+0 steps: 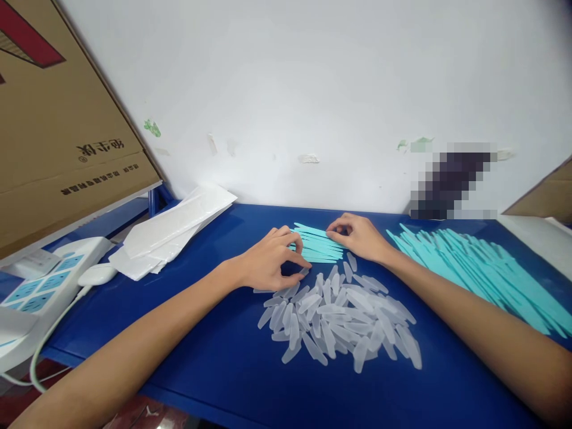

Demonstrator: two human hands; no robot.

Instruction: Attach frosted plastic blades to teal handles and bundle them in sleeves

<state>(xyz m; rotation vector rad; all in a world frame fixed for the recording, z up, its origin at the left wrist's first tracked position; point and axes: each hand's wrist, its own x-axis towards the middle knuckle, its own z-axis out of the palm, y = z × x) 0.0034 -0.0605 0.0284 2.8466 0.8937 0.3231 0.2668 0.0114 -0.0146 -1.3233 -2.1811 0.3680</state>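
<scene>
Several flat teal strips point(317, 245) lie nine-to-three, left hand point(271, 261) pinching a translucent tapered piece point(305, 271), right hand point(357, 235) at their three-o'clock ends, grip unclear.

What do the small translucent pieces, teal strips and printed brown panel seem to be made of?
Translucent pieces: probably plastic, frosted finish; cloudy and faintly see-through.
Teal strips: matte, perhaps foam or card; their flat, even colour leaves it open.
Printed brown panel: likely cardboard; dull, paper-like surface.

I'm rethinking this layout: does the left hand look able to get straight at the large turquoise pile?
Probably not: the right forearm lies between the left hand and the large turquoise pile, blocking the direct way.
</scene>
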